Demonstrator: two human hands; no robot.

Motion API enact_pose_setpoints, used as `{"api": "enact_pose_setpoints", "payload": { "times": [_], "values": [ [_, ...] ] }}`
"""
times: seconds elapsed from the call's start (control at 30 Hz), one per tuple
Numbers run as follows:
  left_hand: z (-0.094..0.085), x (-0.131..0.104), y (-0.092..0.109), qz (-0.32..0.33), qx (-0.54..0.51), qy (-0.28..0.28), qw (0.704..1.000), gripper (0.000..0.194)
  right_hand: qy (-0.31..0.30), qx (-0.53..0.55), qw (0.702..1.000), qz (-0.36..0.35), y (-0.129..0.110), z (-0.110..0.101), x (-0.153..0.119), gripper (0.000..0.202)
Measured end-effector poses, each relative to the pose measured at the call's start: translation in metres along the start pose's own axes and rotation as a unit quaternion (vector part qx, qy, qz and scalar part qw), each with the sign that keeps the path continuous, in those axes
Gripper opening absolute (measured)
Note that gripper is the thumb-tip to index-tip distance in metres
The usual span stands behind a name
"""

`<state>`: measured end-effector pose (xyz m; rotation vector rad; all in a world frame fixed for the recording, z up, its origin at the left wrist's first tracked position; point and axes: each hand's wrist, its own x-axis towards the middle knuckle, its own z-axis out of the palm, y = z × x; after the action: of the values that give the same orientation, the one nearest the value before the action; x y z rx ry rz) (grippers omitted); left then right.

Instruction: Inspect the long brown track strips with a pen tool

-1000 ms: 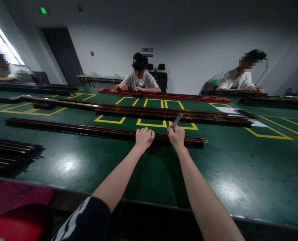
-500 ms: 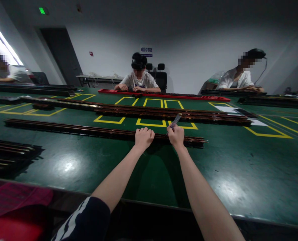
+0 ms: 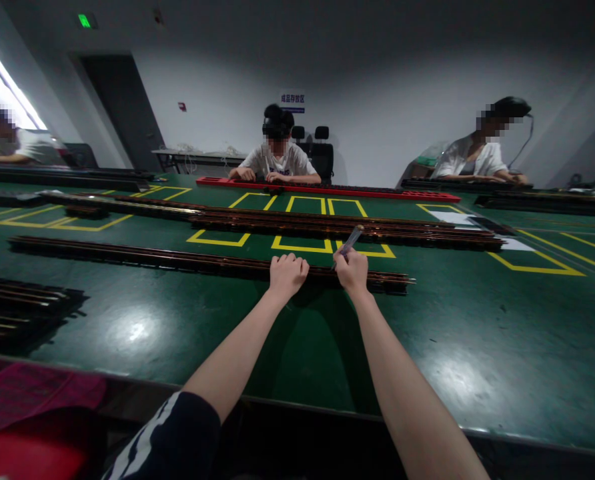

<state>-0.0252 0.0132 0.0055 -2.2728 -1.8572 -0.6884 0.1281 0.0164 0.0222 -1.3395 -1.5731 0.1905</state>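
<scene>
A long dark bundle of strips with copper-coloured lines (image 3: 167,259) lies across the green table (image 3: 177,333). My left hand (image 3: 288,273) rests on it right of its middle, fingers curled round its far side; the fingertips are hidden. To the right, my right hand (image 3: 351,270) is closed round a clear, pen-like tool (image 3: 350,241), whose upper end points up and to the right. The tool's lower end is hidden close to the bundle. The bundle's right end (image 3: 397,283) sticks out past my right hand.
Beyond lies a longer bundle (image 3: 327,223) over yellow tape outlines. More strips (image 3: 17,303) are stacked at the near left. White sheets (image 3: 515,245) lie at the right. A red rail (image 3: 402,193) runs along the far side, where a person (image 3: 277,160) sits. Two other people sit left and right.
</scene>
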Motion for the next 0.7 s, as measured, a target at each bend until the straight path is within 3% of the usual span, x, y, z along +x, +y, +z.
{"api": "enact_pose_setpoints", "payload": {
  "times": [0.2,0.7],
  "values": [
    [-0.001,-0.001,0.0,0.01,0.029,0.011,0.999,0.047,0.007,-0.006,1.0,-0.002,0.006,0.002,0.001,0.023],
    [-0.002,-0.002,-0.001,0.02,0.013,0.011,1.0,0.049,-0.001,0.092,0.995,0.025,0.016,0.002,0.003,0.022]
  ]
}}
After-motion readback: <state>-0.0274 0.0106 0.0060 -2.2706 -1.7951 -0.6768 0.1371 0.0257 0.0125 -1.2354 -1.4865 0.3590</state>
